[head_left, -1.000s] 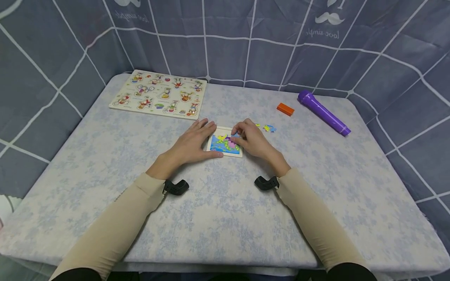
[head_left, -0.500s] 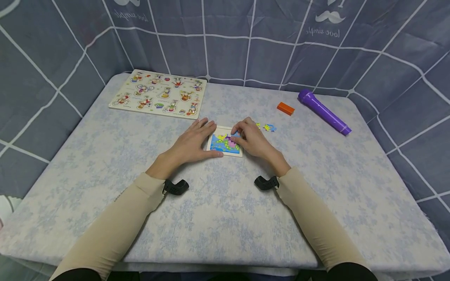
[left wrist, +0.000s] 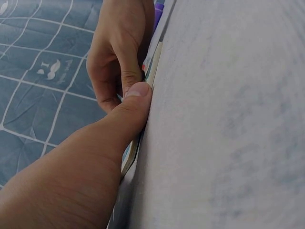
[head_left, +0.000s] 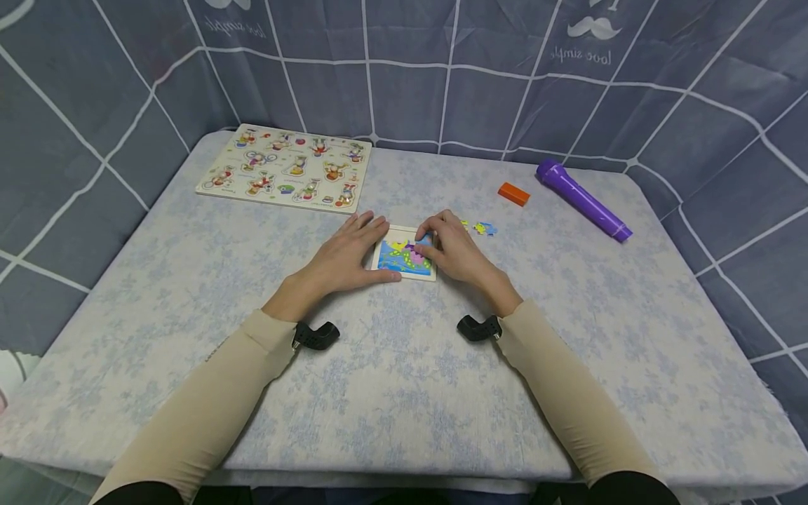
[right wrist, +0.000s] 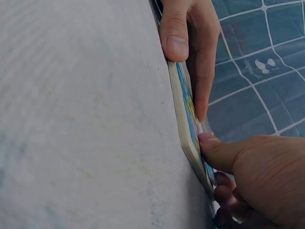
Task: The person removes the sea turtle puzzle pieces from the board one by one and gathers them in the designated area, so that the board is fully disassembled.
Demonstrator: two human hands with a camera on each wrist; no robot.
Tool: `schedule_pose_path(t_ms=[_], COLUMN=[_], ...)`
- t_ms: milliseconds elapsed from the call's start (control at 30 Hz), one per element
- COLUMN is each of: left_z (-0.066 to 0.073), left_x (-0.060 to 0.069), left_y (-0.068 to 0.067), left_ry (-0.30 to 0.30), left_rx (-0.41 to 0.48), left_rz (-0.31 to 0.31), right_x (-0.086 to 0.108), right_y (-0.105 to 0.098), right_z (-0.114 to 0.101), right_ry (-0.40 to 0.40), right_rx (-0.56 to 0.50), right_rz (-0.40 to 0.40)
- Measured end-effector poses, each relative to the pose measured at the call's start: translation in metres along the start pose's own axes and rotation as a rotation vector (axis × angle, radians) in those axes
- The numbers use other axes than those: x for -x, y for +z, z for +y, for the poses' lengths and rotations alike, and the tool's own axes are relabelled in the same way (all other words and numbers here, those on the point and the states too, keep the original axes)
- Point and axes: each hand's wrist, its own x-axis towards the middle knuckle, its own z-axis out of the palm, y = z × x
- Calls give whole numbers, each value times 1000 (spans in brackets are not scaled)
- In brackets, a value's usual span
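Observation:
A small framed puzzle (head_left: 404, 270) showing a colourful picture lies flat on the table. My left hand (head_left: 344, 259) rests around its left side with fingers spread; its thumb (left wrist: 136, 98) lies along the near edge. Over the puzzle's upper right part, my right hand (head_left: 456, 252) has bent fingers and pinches a small blue puzzle piece, partly hidden by the fingers. The right thumb (right wrist: 214, 148) touches the picture surface in the right wrist view. Just beyond the right hand lie loose puzzle pieces (head_left: 485, 229), partly covered by it.
A large picture board (head_left: 284, 168) lies at the back left of the cloth-covered table (head_left: 379, 393). Toward the back right are an orange block (head_left: 514, 194) and a purple microphone-shaped object (head_left: 582, 201). A grey checked curtain (head_left: 410, 105) hangs behind the table.

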Motion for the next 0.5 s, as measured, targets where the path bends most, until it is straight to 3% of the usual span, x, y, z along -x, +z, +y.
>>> schedule_pose_path(t_ms=[267, 500], left_z=[1, 0], left_x=[0, -1], left_y=[-2, 0], left_ry=[-19, -25], left_rx=[20, 18], left_rz=[1, 0], right_x=[-1, 4], right_y=[2, 2], right_z=[6, 10], right_ry=[-9, 17], right_rx=[-79, -234], right_rz=[122, 193])
